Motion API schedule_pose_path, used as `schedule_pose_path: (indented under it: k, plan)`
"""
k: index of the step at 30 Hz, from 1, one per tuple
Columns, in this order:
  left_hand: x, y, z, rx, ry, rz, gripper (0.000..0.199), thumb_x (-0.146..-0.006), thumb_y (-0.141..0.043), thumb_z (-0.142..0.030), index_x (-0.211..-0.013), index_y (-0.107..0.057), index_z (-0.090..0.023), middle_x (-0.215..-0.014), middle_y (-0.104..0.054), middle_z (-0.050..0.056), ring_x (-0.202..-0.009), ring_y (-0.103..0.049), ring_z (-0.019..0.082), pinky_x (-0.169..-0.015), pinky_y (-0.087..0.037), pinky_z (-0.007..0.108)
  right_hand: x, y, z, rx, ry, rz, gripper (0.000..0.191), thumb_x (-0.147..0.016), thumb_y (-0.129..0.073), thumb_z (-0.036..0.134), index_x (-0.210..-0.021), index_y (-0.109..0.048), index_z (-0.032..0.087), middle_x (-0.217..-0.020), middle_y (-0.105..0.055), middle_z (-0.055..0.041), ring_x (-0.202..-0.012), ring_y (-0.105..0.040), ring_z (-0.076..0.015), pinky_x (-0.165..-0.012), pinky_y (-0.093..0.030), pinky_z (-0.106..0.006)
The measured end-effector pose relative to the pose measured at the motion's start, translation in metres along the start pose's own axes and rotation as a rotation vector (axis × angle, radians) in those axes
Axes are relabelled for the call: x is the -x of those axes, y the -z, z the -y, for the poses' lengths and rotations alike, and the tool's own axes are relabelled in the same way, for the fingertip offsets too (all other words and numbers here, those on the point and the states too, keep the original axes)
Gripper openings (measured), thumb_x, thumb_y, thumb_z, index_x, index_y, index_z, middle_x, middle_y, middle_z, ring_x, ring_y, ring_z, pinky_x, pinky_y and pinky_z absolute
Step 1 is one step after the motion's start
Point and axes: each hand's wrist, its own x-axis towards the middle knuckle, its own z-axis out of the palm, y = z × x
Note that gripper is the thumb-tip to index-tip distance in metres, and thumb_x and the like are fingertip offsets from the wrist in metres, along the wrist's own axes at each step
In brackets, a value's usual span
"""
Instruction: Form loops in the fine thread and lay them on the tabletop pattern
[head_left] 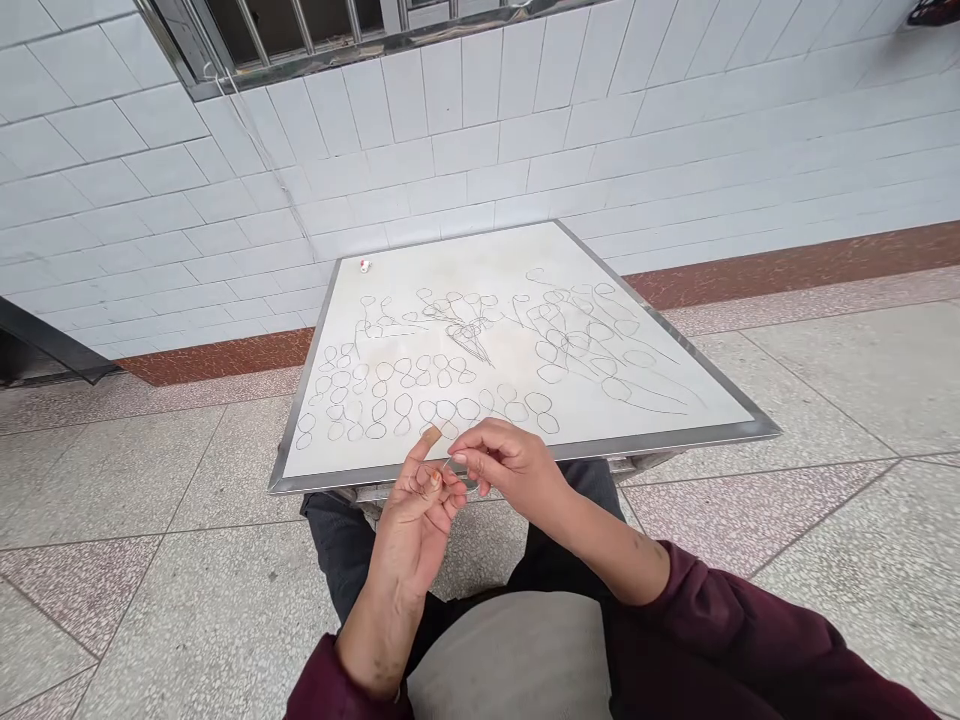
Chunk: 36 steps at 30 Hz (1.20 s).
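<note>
Both of my hands meet above the near edge of a white table (495, 385) with a metal rim. My left hand (424, 500), palm up, pinches a thin wire (472, 489) between thumb and fingers; its index finger wears a tan wrap and points up. From the right, my right hand (514, 465) pinches the same looped wire between thumb and fingertips. Bent wire pieces lie on the table: figure-eight loops (403, 410) at the front left, a tangled bunch (469, 335) in the middle, and long-tailed loops (616, 388) on the right.
A small white and red object (365, 266) sits at the table's back left corner. Behind the table stands a white tiled wall (420, 160) with a barred window (300, 30) and a hanging cord (262, 150). My legs are under the table's near edge.
</note>
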Motion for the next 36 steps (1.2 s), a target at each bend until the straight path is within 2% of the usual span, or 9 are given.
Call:
schedule_pose_path:
  k: [2, 4, 6, 8, 15, 19, 23, 27, 36]
  plan:
    - [0.000, 0.001, -0.001, 0.036, 0.009, -0.014, 0.051, -0.079, -0.068, -0.008, -0.127, -0.055, -0.017, -0.076, -0.064, -0.002, -0.070, -0.060, 0.008, -0.069, -0.048, 0.020, 0.000, 0.002, -0.002, -0.015, 0.004, 0.056, 0.015, -0.085, -0.064, 0.035, -0.093, -0.067, 0.023, -0.084, -0.059, -0.0008, -0.059, -0.059, -0.0086, -0.053, -0.054, -0.022]
    - [-0.001, 0.002, -0.002, 0.074, 0.012, -0.025, 0.049, -0.079, -0.066, -0.007, -0.126, -0.056, -0.017, -0.076, -0.064, -0.002, -0.070, -0.060, 0.007, -0.068, -0.048, 0.019, -0.001, 0.004, -0.004, 0.030, 0.078, 0.160, 0.025, -0.081, -0.069, 0.034, -0.104, -0.065, 0.025, -0.091, -0.058, -0.0023, -0.070, -0.060, -0.0111, -0.061, -0.056, -0.025]
    - [-0.001, 0.003, -0.003, 0.095, 0.015, -0.026, 0.047, -0.080, -0.065, -0.007, -0.125, -0.056, -0.017, -0.075, -0.064, -0.002, -0.070, -0.060, 0.008, -0.066, -0.047, 0.020, -0.001, 0.007, -0.004, 0.094, 0.172, 0.264, 0.039, -0.078, -0.073, 0.032, -0.115, -0.062, 0.028, -0.099, -0.055, -0.0037, -0.074, -0.059, -0.0112, -0.066, -0.055, -0.026]
    - [-0.001, 0.004, -0.003, 0.105, 0.013, -0.022, 0.046, -0.080, -0.065, -0.006, -0.124, -0.056, -0.016, -0.075, -0.064, -0.002, -0.069, -0.060, 0.008, -0.064, -0.047, 0.020, -0.001, 0.009, -0.005, 0.147, 0.236, 0.301, 0.041, -0.081, -0.071, 0.030, -0.120, -0.059, 0.030, -0.101, -0.053, -0.0039, -0.071, -0.057, -0.0100, -0.064, -0.055, -0.026]
    - [-0.001, 0.008, -0.002, 0.117, 0.034, -0.005, 0.043, -0.081, -0.063, -0.005, -0.123, -0.057, -0.016, -0.077, -0.065, -0.001, -0.078, -0.062, 0.009, -0.075, -0.048, 0.022, 0.001, 0.009, -0.014, 0.310, 0.415, 0.259, 0.042, -0.088, -0.063, 0.028, -0.129, -0.053, 0.032, -0.099, -0.054, -0.0039, -0.072, -0.057, -0.0104, -0.060, -0.054, -0.022]
    - [-0.002, 0.007, -0.001, 0.076, 0.042, 0.009, 0.042, -0.086, -0.060, -0.009, -0.126, -0.055, -0.017, -0.077, -0.065, -0.001, -0.075, -0.062, 0.008, -0.079, -0.048, 0.022, 0.003, 0.007, -0.018, 0.383, 0.426, 0.184, 0.032, -0.087, -0.064, 0.031, -0.119, -0.060, 0.027, -0.096, -0.057, -0.0043, -0.064, -0.055, -0.0093, -0.056, -0.053, -0.022]
    - [-0.002, 0.004, 0.000, 0.037, -0.009, -0.030, 0.045, -0.084, -0.065, -0.012, -0.127, -0.056, -0.018, -0.076, -0.065, -0.002, -0.075, -0.062, 0.008, -0.084, -0.048, 0.024, 0.004, 0.002, -0.017, 0.405, 0.400, 0.111, 0.026, -0.087, -0.064, 0.032, -0.111, -0.064, 0.026, -0.093, -0.059, -0.0044, -0.060, -0.053, -0.0091, -0.054, -0.050, -0.023]
    - [0.000, 0.001, 0.001, -0.012, -0.053, -0.053, 0.048, -0.080, -0.069, -0.012, -0.126, -0.057, -0.019, -0.078, -0.065, -0.001, -0.076, -0.061, 0.007, -0.079, -0.048, 0.020, 0.005, -0.002, -0.013, 0.400, 0.377, 0.048, 0.021, -0.087, -0.063, 0.032, -0.106, -0.066, 0.025, -0.090, -0.061, -0.0043, -0.054, -0.049, -0.0081, -0.049, -0.047, -0.023]
    - [0.001, 0.001, -0.001, -0.060, -0.126, -0.039, 0.047, -0.081, -0.067, -0.012, -0.126, -0.056, -0.019, -0.074, -0.063, -0.002, -0.077, -0.061, 0.009, -0.078, -0.048, 0.021, 0.011, -0.009, -0.014, 0.474, 0.425, -0.021, 0.021, -0.089, -0.060, 0.030, -0.109, -0.065, 0.024, -0.090, -0.062, -0.0044, -0.055, -0.052, -0.0081, -0.053, -0.049, -0.023]
